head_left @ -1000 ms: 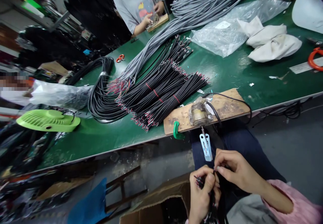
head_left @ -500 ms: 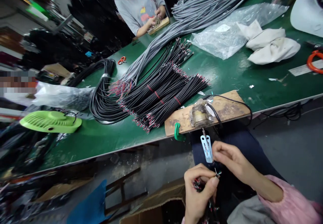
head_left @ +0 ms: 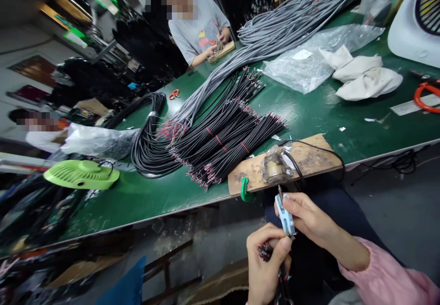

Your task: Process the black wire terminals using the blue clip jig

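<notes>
My left hand [head_left: 266, 261] is closed round a bundle of thin black cables [head_left: 282, 281] with red-tipped ends, low in the view below the table edge. My right hand [head_left: 305, 218] grips the light blue handle of a small tool [head_left: 285, 213] that hangs from a lumpy device [head_left: 275, 167] on a wooden board [head_left: 311, 154] clamped to the green table [head_left: 144, 195]. The tool's lower end meets the cable tips at my left thumb. A large pile of tied black cable bundles [head_left: 223, 140] lies on the table just left of the board.
Grey cables [head_left: 275, 30] run up the table's middle. A clear plastic bag [head_left: 309, 60], white cloths [head_left: 364, 76] and a white fan [head_left: 415, 21] sit at right. A green fan [head_left: 82, 179] lies at left. Another person [head_left: 199, 25] works at the far end.
My right hand rose from the cable tips and took hold of the blue tool. My left hand stayed on the bundle. The view tilted up slightly.
</notes>
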Demonstrator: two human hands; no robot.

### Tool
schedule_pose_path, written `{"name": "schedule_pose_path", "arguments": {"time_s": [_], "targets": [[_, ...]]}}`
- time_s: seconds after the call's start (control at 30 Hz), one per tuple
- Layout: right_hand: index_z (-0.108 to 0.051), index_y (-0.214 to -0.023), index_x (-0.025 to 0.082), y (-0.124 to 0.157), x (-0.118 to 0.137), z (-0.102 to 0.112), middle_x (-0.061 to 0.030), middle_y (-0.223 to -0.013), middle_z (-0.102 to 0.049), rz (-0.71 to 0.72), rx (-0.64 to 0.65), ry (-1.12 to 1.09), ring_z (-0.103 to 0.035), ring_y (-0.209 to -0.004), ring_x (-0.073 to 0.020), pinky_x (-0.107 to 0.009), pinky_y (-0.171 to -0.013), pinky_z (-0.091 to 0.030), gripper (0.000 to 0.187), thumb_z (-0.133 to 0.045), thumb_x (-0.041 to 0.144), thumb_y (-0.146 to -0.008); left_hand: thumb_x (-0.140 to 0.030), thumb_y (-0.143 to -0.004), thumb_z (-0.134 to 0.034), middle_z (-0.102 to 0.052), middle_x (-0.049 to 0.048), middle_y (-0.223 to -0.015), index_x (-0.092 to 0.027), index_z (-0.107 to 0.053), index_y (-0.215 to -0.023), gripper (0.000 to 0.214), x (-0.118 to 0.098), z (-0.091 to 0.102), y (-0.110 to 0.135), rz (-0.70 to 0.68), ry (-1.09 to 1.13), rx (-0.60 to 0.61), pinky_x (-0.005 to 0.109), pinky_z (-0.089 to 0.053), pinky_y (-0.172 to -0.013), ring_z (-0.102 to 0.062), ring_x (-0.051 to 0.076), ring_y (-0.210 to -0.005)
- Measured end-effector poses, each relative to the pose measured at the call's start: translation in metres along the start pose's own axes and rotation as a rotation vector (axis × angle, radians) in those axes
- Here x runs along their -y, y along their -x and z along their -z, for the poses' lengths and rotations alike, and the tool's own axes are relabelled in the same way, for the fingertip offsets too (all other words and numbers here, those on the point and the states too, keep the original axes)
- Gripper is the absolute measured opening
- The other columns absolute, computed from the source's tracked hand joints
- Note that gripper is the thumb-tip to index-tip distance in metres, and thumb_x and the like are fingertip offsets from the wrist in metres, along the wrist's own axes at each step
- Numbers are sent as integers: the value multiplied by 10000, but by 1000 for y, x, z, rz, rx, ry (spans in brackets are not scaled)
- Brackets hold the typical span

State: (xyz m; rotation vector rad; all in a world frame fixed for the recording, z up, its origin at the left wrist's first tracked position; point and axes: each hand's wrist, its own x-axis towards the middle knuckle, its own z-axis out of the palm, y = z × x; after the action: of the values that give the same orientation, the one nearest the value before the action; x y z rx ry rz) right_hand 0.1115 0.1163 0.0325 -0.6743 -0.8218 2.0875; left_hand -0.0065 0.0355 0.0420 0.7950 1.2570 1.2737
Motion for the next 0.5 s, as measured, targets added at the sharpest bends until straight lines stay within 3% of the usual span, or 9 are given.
{"name": "schedule_pose_path", "arguments": {"time_s": [0.13, 0.3, 0.43, 0.5], "targets": [[-613, -690, 136, 0, -6, 4, 0, -606, -516, -15, 32, -41, -438, -522, -110, -231, -486, -357, 571, -624, 700, -783, -371, -753, -774, -548, -33, -630, -137, -621, -659, 296, 7, -4, 2, 56, 32, -74, 137, -199, -312, -379, -14, -273], [-656, -772, 144, 2, -24, 29, -34, -688, -576, 20, -40, 1, -509, -620, -147, -271, -588, -407, 603, -470, 707, -878, -357, -761, -771, -528, -47, -612, -139, -619, -659, 284, 7, -4, 4, 32, 15, -69, 130, -177, -314, -378, -21, -274], [-682, -841, 148, 14, -29, 48, 0, -674, -569, 33, -75, 132, -484, -629, -138, -259, -604, -385, 403, -661, 550, -848, -384, -755, -776, -588, -31, -633, -132, -624, -697, 300, 4, -1, 11, 65, -16, -41, 121, -183, -315, -395, -26, -280], [-693, -822, 152, 21, -27, 49, 3, -690, -583, 20, -78, 191, -502, -657, -146, -262, -626, -398, 321, -744, 467, -804, -439, -727, -789, -648, -9, -615, -141, -585, -728, 362, 4, 0, 16, 170, -34, -66, 122, -224, -317, -424, -3, -290]]}}
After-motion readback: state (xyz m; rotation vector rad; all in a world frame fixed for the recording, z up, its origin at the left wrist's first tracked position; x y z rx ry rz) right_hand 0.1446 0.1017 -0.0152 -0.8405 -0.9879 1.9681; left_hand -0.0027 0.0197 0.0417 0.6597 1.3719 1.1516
